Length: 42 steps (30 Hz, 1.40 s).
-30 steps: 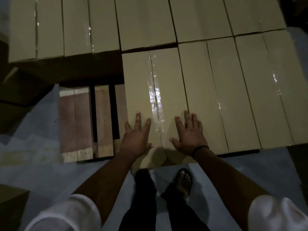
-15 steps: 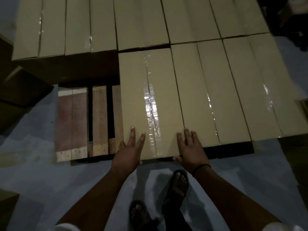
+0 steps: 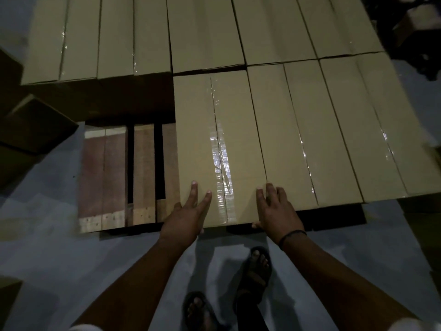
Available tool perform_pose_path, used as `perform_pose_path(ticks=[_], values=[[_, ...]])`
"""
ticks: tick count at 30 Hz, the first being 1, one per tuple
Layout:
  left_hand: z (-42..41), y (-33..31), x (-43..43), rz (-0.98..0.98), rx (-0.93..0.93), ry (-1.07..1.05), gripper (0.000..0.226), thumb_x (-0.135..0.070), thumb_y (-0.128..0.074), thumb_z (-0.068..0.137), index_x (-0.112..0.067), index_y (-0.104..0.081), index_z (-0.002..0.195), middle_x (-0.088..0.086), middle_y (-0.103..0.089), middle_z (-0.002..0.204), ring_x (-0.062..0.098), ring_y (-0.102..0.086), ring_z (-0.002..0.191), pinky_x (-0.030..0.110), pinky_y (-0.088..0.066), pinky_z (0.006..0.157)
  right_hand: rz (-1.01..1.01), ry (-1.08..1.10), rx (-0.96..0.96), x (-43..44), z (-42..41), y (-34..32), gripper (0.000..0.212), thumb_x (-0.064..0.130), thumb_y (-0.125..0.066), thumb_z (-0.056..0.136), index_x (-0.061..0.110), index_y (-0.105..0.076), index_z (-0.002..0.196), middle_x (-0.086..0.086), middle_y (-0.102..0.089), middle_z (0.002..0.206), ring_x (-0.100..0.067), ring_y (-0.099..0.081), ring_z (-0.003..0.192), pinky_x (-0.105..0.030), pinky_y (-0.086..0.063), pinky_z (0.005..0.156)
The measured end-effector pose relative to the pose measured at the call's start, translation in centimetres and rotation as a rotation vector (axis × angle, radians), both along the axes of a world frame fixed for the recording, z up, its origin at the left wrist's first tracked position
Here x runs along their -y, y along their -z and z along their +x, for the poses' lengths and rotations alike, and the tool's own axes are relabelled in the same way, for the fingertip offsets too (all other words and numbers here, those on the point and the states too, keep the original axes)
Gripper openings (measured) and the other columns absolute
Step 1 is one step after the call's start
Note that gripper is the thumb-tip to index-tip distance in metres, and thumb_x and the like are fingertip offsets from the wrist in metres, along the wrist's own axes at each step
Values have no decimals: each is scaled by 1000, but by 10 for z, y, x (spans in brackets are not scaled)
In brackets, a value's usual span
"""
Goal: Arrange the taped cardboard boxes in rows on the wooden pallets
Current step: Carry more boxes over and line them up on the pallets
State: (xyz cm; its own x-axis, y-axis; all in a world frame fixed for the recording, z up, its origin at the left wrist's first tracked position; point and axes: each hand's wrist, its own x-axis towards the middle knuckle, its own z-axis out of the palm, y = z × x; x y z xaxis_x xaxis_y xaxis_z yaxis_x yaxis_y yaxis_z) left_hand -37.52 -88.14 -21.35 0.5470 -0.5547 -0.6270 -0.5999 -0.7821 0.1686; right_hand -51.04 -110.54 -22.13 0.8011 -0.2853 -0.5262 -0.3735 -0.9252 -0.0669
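A long taped cardboard box (image 3: 214, 130) lies on the wooden pallet (image 3: 114, 177), at the left end of the near row. My left hand (image 3: 186, 216) presses flat on the box's near left corner, fingers straight. My right hand (image 3: 274, 209) lies flat on its near right corner, thumb hooked over the front edge. Two more taped boxes (image 3: 334, 130) sit beside it to the right. A back row of taped boxes (image 3: 205, 32) fills the far side.
Bare pallet slats show left of the pushed box. Darker loose cartons (image 3: 31, 130) stand on the floor at far left. My sandalled feet (image 3: 257, 273) are on the grey floor (image 3: 59, 271) close to the pallet's front edge. Dark clutter sits at top right.
The box has slid away from me onto the pallet, closing up against the back row. Both hands moved with it and now sit at its near edge. I stepped closer.
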Motion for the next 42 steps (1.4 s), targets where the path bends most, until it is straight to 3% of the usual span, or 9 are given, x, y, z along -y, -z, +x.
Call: perform_pose_path(ticks=[4,10,15,19,22,30,34,38,42], values=[[5,1,6,0,10,-10,112,-22,-75,92,-48,11,159,-3,36,164,46,-41,137,48,-48,103,-11,16,-16,5,4,4,113,51,-91,63,3,-39,151,-28,-40,149,-50,-43,129,-55,-56,89],[8,3,7,10,20,-5,113,-24,-76,90,-48,11,159,-4,33,165,46,-42,137,47,-49,101,-25,14,-26,8,6,8,116,51,-96,49,1,-50,143,-27,-50,135,-48,-52,111,-53,-59,75],[9,3,7,-4,17,-3,113,-28,-77,90,-48,11,159,-2,34,165,46,-43,136,48,-49,101,-20,-1,-19,6,13,-6,111,57,-80,76,9,-23,158,-23,-24,157,-44,-34,134,-50,-49,101],[15,1,7,-51,-52,-93,117,-44,-81,84,-50,8,159,12,42,160,47,-32,145,50,-41,113,45,25,-23,9,17,-19,112,69,-68,82,15,-10,161,-20,1,166,-42,-20,144,-47,-39,112],[20,-1,15,-68,-84,-174,119,-54,-81,80,-45,6,161,25,41,156,51,-29,146,51,-36,116,69,43,-9,13,19,-23,108,73,-64,81,17,-17,160,-16,-6,167,-40,-22,142,-45,-39,113],[24,-5,21,-74,-102,-204,115,-55,-82,79,-45,-2,161,24,37,159,48,-37,142,46,-39,114,70,95,-4,17,36,-24,90,67,-67,82,15,-35,148,-14,-29,150,-37,-33,130,-46,-45,105],[27,-9,26,6,-131,-179,120,-60,-80,78,-45,6,161,27,41,156,53,-31,144,50,-38,115,71,93,-51,14,40,-23,94,64,-68,84,13,-29,153,-15,-23,152,-39,-30,132,-47,-43,108],[25,-34,36,35,-115,-163,109,-58,-74,85,-36,-2,163,26,23,165,60,-8,148,56,-26,120,129,91,-169,10,38,-30,104,63,-67,85,16,-13,159,-18,1,165,-45,-17,145,-51,-35,116],[13,-63,39,-6,-49,-136,94,-53,-65,94,-29,-7,164,26,13,167,55,-5,151,53,-22,122,195,140,-200,7,36,-39,96,62,-64,88,18,-17,160,-17,4,168,-39,-15,151,-49,-33,118]])
